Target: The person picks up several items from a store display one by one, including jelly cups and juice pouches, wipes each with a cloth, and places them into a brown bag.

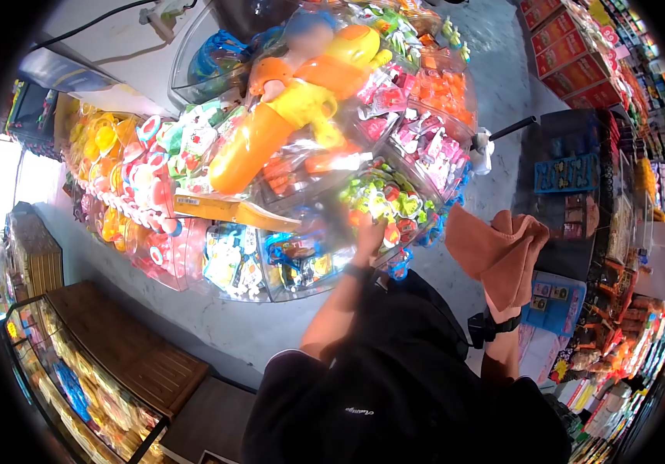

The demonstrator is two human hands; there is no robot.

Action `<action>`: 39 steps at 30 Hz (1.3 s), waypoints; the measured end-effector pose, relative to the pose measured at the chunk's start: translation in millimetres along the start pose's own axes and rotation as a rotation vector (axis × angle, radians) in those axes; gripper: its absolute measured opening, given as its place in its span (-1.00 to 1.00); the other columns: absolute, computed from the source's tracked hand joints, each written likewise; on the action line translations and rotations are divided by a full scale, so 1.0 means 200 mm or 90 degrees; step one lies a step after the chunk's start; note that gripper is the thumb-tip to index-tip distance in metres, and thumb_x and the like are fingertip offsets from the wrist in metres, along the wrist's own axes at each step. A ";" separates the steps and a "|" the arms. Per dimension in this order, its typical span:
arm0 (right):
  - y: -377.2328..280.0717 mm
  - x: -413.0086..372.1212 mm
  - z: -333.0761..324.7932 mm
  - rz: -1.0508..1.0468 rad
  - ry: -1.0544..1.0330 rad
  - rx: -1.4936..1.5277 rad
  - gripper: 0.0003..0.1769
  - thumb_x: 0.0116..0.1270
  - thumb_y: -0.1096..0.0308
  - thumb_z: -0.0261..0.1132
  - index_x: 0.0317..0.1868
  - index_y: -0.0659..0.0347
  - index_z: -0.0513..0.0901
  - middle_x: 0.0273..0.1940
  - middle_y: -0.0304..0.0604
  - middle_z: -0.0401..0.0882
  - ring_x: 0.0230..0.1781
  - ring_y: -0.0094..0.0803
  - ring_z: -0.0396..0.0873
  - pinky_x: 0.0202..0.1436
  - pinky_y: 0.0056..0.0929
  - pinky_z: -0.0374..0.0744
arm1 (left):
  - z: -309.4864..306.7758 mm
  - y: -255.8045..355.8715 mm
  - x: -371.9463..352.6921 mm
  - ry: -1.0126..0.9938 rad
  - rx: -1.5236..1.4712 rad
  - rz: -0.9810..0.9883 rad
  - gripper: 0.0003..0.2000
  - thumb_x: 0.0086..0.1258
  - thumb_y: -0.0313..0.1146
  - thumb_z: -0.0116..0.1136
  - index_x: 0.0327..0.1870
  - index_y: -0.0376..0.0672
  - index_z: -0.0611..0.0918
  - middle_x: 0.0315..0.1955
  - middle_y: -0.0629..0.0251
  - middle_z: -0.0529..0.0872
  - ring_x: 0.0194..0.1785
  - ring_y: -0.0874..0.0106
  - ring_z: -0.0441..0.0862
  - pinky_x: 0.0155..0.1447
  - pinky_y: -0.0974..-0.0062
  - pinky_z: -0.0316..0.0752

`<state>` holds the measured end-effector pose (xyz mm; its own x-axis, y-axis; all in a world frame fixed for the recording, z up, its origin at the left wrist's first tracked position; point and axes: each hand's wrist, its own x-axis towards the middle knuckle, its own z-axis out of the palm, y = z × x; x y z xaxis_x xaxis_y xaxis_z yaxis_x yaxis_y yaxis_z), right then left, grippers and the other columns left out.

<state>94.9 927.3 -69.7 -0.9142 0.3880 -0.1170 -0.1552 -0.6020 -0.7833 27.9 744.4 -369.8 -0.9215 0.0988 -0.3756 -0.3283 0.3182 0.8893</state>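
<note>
cloth up, one hand at the toy bins
left hand (369,234) rests on packed toys (382,203) in a clear bin (301,282) (too blurred to tell whether it grips one, or how far open it is). right hand (504,309) is closed on an orange cloth (495,247), held in the air beside the bins and touching none. by my judgement no wiping is under way, and nothing shows which bins are done.
</note>
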 end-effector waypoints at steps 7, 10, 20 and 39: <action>-0.09 -0.02 0.00 -0.006 0.065 -0.001 -0.62 0.48 -0.06 -0.04 0.07 0.01 0.34 0.04 -0.24 0.40 0.03 -0.30 0.42 0.13 -0.29 0.47 | 0.17 -0.16 0.10 0.183 -0.162 0.125 -0.75 0.32 -0.38 0.10 -0.10 -0.35 0.46 -0.29 0.18 0.59 -0.22 0.39 0.52 -0.12 0.36 0.41; -0.11 0.01 -0.01 0.016 0.084 0.006 -0.65 0.50 -0.03 -0.05 0.07 0.01 0.33 0.02 -0.24 0.40 0.00 -0.31 0.44 0.11 -0.31 0.48 | 0.07 0.05 0.00 0.082 -0.099 0.196 -0.77 0.37 -0.30 0.08 -0.17 -0.32 0.49 -0.30 0.11 0.60 -0.27 0.28 0.55 -0.15 0.28 0.42; -0.20 0.39 -0.34 0.109 -0.058 -0.072 -0.72 0.49 0.08 0.02 0.05 0.04 0.35 0.02 -0.20 0.42 -0.06 -0.26 0.51 0.03 -0.39 0.51 | 0.24 -0.26 0.03 -0.114 0.399 0.126 -0.69 0.25 -0.12 0.11 -0.25 -0.21 0.63 -0.40 0.00 0.66 -0.28 0.10 0.63 -0.19 0.21 0.48; -0.38 1.08 -0.75 0.263 -0.130 -0.235 -0.61 0.43 0.30 0.04 0.20 0.09 0.19 0.03 -0.21 0.39 -0.04 -0.35 0.46 0.07 -0.42 0.47 | 0.34 -0.05 -0.06 0.234 0.714 -0.001 -0.88 0.17 -0.41 0.04 -0.52 -0.15 0.61 -0.49 0.12 0.64 -0.42 0.17 0.66 -0.39 0.24 0.55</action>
<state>-34.2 1160.9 -127.9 -0.9305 0.0094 -0.3661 0.3357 -0.3775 -0.8630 56.0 804.9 -391.6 -0.9858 -0.1215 -0.1158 -0.1326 0.9868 0.0934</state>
